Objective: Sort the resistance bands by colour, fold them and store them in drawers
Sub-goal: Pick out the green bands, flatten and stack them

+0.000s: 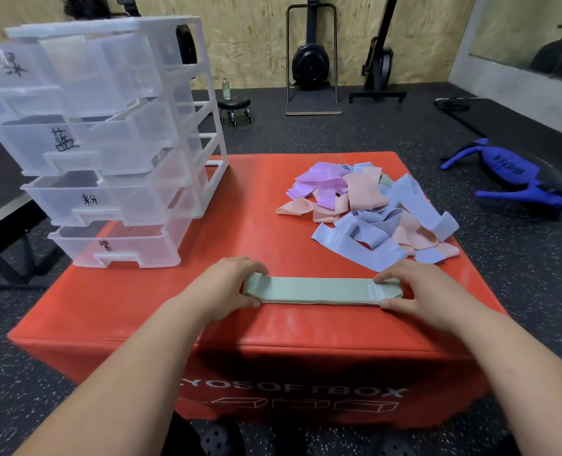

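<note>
Sage-green band (319, 289) lies flat at lower centre on the red box (266, 225), and the hands cover both its ends. The left hand (230, 284) curls round one end. The right hand (414, 287) pinches the other, fingers on top and thumb at the near edge. At centre right, the pile of bands (365, 209) mostly buries another green one. The frame edge cuts off the clear drawer unit (108, 143) at upper left.

Left hand (230, 284) and right hand (411, 289) pinch green band (319, 289) ends.
</note>
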### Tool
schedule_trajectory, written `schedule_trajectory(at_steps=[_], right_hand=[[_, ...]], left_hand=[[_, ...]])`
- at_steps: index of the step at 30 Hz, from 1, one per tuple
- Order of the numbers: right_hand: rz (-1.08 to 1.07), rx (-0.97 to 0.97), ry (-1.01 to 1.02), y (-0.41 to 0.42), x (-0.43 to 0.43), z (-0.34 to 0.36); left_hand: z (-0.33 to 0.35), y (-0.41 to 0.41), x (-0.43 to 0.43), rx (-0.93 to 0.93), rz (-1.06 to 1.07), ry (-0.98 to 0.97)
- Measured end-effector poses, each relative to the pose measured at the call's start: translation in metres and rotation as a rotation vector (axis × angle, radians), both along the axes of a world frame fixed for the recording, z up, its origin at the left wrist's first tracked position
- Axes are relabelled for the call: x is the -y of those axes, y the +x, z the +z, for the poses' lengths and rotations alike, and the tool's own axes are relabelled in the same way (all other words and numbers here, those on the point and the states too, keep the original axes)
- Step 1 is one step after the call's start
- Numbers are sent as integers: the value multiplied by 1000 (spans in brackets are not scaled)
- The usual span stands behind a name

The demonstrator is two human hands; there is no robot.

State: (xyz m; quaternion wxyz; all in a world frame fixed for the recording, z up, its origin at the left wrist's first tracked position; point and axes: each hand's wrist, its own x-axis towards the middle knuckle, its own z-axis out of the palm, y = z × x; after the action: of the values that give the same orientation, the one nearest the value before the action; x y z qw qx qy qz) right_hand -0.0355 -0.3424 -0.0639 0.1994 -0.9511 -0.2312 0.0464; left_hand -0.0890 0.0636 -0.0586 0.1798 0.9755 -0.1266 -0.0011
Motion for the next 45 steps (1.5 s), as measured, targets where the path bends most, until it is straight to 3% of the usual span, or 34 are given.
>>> schedule_trajectory(at_steps=[14,19,28,36,45], right_hand=[[20,-42,42,8,5,-1],[-5,-140,173,5,14,4],[-22,-125,99,9,11,7],[-128,120,181,21,4,29],[-265,162,217,65,-31,15]], left_hand=[[3,4,-7,-18,-3,-58],[3,2,-13,-36,32,-104],[6,10,-11,-40,9,-32],[14,35,6,66,-14,-86],[7,95,81,72,-46,-9]])
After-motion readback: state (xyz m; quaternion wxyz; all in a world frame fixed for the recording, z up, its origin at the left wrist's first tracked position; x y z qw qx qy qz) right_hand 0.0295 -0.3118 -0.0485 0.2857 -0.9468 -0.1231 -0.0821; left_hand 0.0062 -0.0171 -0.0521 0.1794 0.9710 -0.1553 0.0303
